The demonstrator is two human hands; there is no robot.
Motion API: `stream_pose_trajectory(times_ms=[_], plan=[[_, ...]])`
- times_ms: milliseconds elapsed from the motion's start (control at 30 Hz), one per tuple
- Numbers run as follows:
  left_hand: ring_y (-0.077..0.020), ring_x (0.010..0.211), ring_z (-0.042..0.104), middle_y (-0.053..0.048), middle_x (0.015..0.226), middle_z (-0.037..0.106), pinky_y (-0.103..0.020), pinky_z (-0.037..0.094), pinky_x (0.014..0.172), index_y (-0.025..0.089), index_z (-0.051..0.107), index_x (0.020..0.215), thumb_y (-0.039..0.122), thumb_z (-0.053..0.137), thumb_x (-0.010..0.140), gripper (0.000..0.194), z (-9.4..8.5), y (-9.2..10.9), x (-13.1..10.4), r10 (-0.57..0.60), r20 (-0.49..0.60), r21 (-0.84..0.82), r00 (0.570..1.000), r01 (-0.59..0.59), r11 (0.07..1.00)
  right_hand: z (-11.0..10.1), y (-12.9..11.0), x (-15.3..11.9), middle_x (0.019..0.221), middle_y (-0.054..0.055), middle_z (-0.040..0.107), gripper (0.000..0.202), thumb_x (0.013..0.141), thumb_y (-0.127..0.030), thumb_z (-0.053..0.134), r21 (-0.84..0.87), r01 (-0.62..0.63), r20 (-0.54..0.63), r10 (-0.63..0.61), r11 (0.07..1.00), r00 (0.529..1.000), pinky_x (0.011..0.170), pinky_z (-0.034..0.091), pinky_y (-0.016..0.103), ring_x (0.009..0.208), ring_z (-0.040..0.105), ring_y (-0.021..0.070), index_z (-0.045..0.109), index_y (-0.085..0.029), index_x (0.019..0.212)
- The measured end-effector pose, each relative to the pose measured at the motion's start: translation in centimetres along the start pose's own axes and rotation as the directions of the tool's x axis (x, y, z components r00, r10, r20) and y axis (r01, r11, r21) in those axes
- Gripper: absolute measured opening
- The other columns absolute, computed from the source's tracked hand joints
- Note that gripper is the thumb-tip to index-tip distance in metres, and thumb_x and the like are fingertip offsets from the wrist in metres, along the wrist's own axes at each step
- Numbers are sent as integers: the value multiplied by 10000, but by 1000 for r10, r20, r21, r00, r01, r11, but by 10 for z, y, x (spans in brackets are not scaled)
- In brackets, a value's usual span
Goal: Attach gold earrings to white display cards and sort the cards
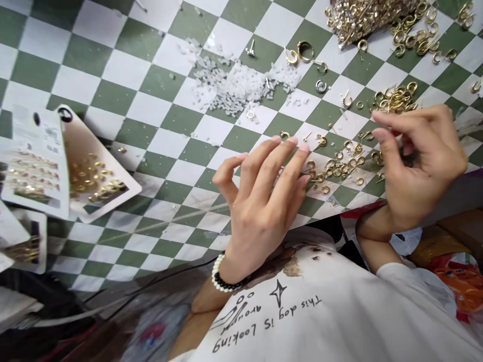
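My left hand (pixel 264 196), a black-and-white beaded bracelet at its wrist, is spread over the checkered table with its fingers stretched out. Its fingertips lie beside a loose group of small gold hoop earrings (pixel 335 168). To the right, my right hand (pixel 422 161) has thumb and index fingertip drawn close in a pinch, the other fingers curled. Anything between those tips is too small to make out. Just beyond them lies a heap of gold earrings (pixel 396 98). White earring backs (pixel 234 88) are scattered beyond my left hand.
A clear bag of earrings (pixel 370 17) lies at the back right, with more loose earrings (pixel 415 35) beside it. Cards with earrings (pixel 101 171) lie overlapping at the left. Several single earrings and a gold ring (pixel 305 51) rest on the checkered tabletop (pixel 151 151).
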State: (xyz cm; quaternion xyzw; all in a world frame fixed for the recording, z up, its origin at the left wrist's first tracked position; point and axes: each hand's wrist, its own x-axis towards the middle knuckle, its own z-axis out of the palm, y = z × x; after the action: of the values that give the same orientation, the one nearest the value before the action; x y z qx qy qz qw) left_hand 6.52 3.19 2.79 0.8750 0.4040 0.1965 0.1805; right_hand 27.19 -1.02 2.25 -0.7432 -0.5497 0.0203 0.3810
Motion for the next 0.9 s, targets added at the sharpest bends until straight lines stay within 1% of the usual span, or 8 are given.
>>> stream_pose_trajectory(times_ms=[133,233,333,433,500,600,733,900], plan=[[-322,1480,453,-60,1577,481,-594,243,1252,325,390,1577,252,531,1044,556,0,-5,4,-11,99,-38,995,15,999,-12,15,2,915,68,696,151,924,-198,736,29,-25,16,25,999,1000,655,501,376,807,643,229,798,-266,1044],[-308,1464,479,-55,1561,502,-589,276,1257,314,404,1569,245,509,1053,531,1,-6,5,33,136,-75,990,-23,997,-14,21,3,887,61,681,123,899,-222,773,60,12,69,-16,998,997,628,495,364,781,626,215,793,-286,1003],[-270,1370,582,-28,1451,621,-542,413,1182,298,503,1499,165,497,1045,473,3,-7,5,44,21,-24,999,-43,999,-13,23,4,889,71,661,93,906,-266,767,4,48,164,-48,999,985,670,541,382,845,644,241,788,-285,995],[-274,1228,658,-66,1287,713,-509,519,1029,242,632,1373,143,535,1029,371,7,-9,5,-35,-140,88,990,48,995,-12,25,4,896,81,655,78,932,-306,732,-60,60,184,-48,996,982,699,575,404,869,656,259,779,-274,985],[-291,1183,665,-95,1236,719,-508,531,968,238,671,1323,177,560,1026,323,8,-9,5,-79,-148,88,986,93,992,-13,24,3,907,82,660,86,940,-322,719,-74,66,181,-52,995,982,704,583,404,856,657,256,772,-272,986],[-293,1166,664,-74,1223,713,-513,506,977,307,678,1302,198,562,1028,317,6,-8,6,-122,-103,43,987,127,991,-15,21,3,918,74,667,93,932,-318,731,-58,74,172,-63,996,983,710,569,395,850,647,245,767,-276,1007],[-294,1156,648,-57,1208,711,-513,478,1001,341,627,1361,218,626,999,383,5,-8,4,-187,-120,60,975,195,979,-19,15,3,877,53,654,72,904,-301,773,-16,125,224,-119,992,967,726,515,379,836,616,226,769,-293,975],[-266,1039,670,-51,1127,726,-457,456,931,330,669,1326,244,704,959,379,13,-14,3,-108,-251,50,962,124,991,-15,19,3,811,32,626,51,891,-268,788,39,265,236,-266,964,935,649,421,339,771,567,190,781,-290,937]])
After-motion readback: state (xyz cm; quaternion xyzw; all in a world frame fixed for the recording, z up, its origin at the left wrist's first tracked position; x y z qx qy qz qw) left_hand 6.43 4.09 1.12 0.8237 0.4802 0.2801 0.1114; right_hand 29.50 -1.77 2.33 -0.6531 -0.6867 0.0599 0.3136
